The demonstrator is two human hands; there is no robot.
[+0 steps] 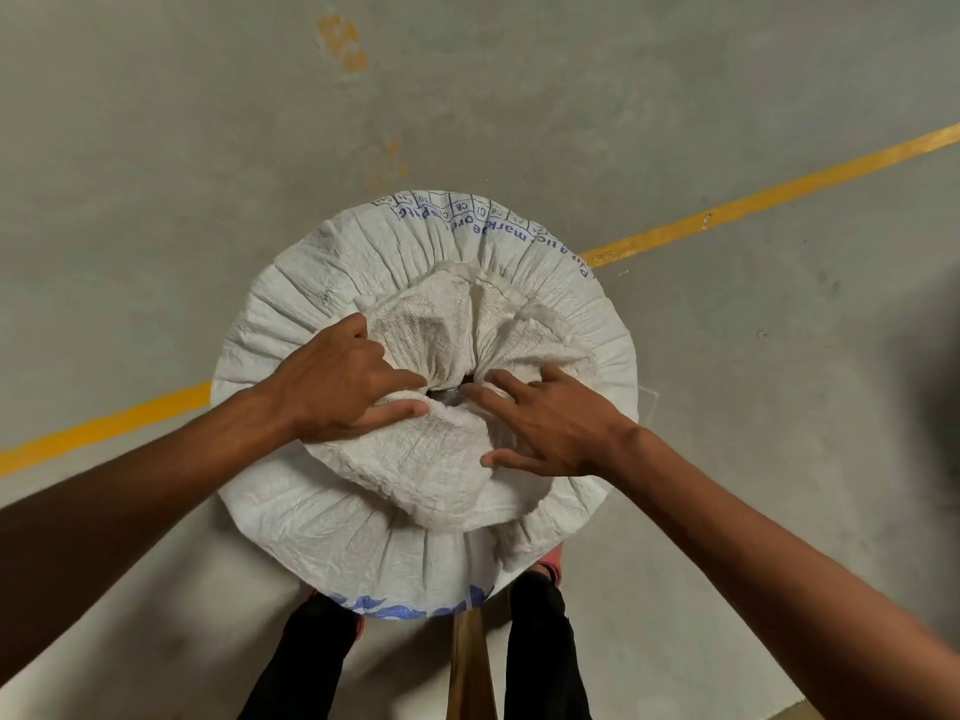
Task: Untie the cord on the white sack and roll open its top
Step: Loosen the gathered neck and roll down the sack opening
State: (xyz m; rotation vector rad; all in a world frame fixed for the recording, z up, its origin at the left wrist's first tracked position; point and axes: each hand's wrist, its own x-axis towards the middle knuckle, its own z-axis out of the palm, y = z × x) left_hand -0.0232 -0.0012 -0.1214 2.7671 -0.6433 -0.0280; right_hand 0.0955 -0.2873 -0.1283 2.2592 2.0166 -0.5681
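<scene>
A full white woven sack (363, 262) with blue print stands upright on the floor, seen from above. Its top fabric (436, 459) is gathered into a puckered mouth with a small dark opening (445, 392) at the centre. My left hand (343, 387) rests on the left side of the mouth, thumb and forefinger pinching fabric at the opening. My right hand (550, 423) lies on the right side, fingers spread and pressing into the folds beside the opening. I see no cord clearly; it may be hidden under the folds.
The sack stands on a grey concrete floor (156, 174) crossed by a yellow painted line (779, 192). My legs in black trousers (540, 652) stand just behind the sack, with a brown wooden strip (470, 667) between them.
</scene>
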